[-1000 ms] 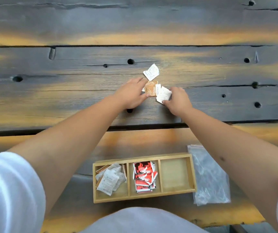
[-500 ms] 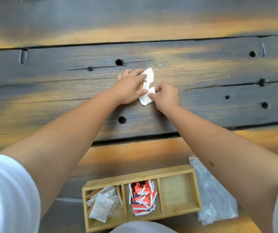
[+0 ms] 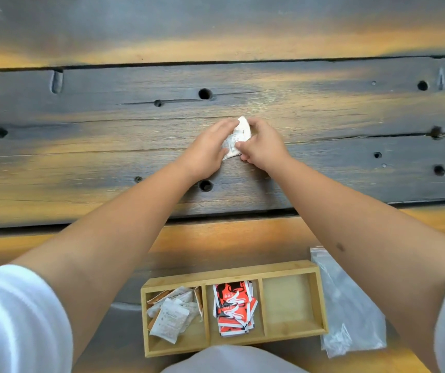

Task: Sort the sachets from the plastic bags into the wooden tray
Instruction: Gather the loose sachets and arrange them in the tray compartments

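Both hands cover most of the white sachets (image 3: 237, 138), hiding their number; the sachets' print is illegible.

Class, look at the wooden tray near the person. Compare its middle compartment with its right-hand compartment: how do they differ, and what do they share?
The middle compartment holds a pile of red, black and white sachets; the right-hand compartment holds nothing, so its pale floor shows. The middle compartment has a divider on both sides; the right-hand compartment ends at the outer wall of the wooden tray. Both are rectangular bays of similar size.
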Demonstrator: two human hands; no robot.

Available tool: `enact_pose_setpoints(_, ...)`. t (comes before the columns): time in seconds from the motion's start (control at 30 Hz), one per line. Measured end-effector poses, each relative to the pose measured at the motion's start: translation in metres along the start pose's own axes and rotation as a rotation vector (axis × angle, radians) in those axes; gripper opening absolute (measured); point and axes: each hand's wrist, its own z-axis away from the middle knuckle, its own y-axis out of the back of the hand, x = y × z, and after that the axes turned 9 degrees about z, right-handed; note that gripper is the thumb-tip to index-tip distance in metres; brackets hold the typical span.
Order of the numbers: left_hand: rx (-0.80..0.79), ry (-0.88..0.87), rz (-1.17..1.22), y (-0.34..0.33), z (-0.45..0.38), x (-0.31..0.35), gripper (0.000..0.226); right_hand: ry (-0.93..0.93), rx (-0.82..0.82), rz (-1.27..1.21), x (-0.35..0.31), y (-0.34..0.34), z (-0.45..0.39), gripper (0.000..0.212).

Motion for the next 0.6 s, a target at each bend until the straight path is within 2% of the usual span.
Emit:
enact_pose_setpoints(0.1, 0.000, 0.084, -0.012, -0.002, 0.004, 0.004, 0.069, -0.012, -0.007, 0.015, -0.002, 0.000, 0.002, 0.035)
enact_pose_setpoints(0.17, 0.012, 0.116, -0.103, -0.004, 0.004, 0.007, 0.069, -0.007, -0.016, 0.019, -0.001, -0.002, 0.002, 0.029)
enact_pose_setpoints(0.3, 0.072, 0.222, -0.228, -0.005, 0.002, 0.004, 0.066, 0.009, -0.055, -0.003, 0.002, 0.000, 0.001, 0.026)
enact_pose_setpoints(0.5, 0.105, 0.210, -0.174, -0.005, 0.000, 0.002, 0.042, 0.141, -0.009, 0.089, 0.006, -0.001, 0.007, 0.027)
enact_pose_setpoints(0.6, 0.089, 0.162, -0.169, -0.005, 0.006, 0.004, 0.035, 0.196, 0.016, 0.163, 0.006, -0.004, 0.015, 0.034)
